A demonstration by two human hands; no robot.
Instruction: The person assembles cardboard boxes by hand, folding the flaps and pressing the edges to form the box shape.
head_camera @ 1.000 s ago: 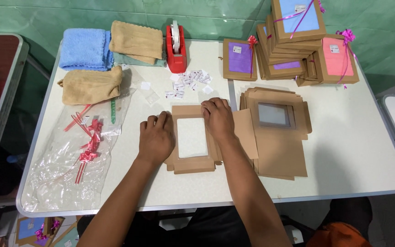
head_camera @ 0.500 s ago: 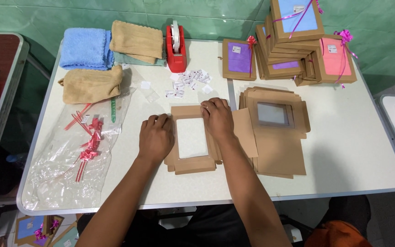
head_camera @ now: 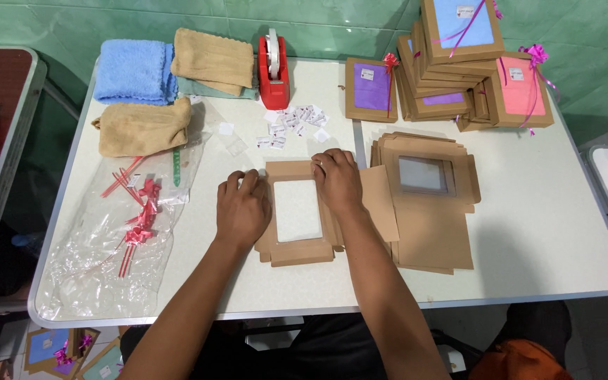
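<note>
The white surface (head_camera: 529, 232) carries the flat cardboard frame (head_camera: 297, 246) at centre frame. Since a moment ago almost nothing has shifted: my left hand (head_camera: 242, 211) and right hand (head_camera: 338, 181) still press its sides flat, fingers spread, clamping nothing.

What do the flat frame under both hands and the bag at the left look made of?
Flat frame: apparently brown kraft cardboard, matte, with crisp folded flaps around a cut-out window. Bag: thin clear plastic film, glossy and wrinkled, since the pink ribbon bows show through it.
</note>
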